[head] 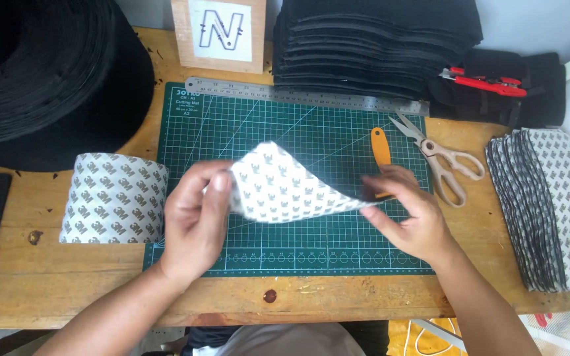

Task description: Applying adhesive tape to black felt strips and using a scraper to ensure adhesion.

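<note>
Over the green cutting mat (pixel 311 132) I hold a curved white sheet (pixel 285 188) printed with small grey marks. My left hand (pixel 196 221) pinches its left edge between thumb and fingers. My right hand (pixel 407 214) pinches the sheet's pointed right corner. The sheet bows upward between the two hands. An orange-handled cutter (pixel 380 148) lies on the mat just behind my right hand, its lower part hidden by the fingers.
A roll of the same printed backing (pixel 113 198) lies left of the mat. Scissors (pixel 440 158) and a steel ruler (pixel 305 95) sit at the mat's far edge. Stacked printed pieces (pixel 552 211) are at right, black foam stacks (pixel 377 43) behind, red clippers (pixel 486 82) far right.
</note>
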